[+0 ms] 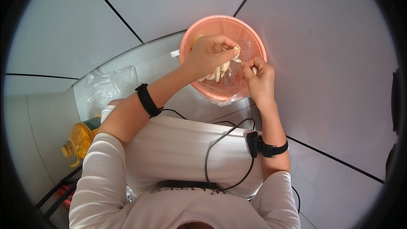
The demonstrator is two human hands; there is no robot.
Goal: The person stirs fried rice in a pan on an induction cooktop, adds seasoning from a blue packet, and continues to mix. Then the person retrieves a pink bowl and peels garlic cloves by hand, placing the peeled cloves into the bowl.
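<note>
Both of my hands are over a salmon-pink plastic bin (259, 43) lined with clear film. My left hand (210, 49) pinches a pale garlic clove (237, 52) between thumb and fingertips. Just below it, a scrap of white garlic skin (236, 60) shows near my right thumb. Curled fingers of my right hand (261, 78) hold another whitish garlic clove (255, 70), partly hidden by them. Inside the bin lie pale dry garlic stalks and skins (222, 69) and some pinkish garlic pieces (210, 76). My left hand and forearm hide part of the bin's contents.
Left of the bin, a crumpled clear plastic bag (109, 84) lies on a pale surface. A bottle of yellow oil (79, 138) is beside my left arm. A black cable (208, 156) loops over my lap, near black wrist straps (148, 100). Large grey panels (327, 54) surround the bin.
</note>
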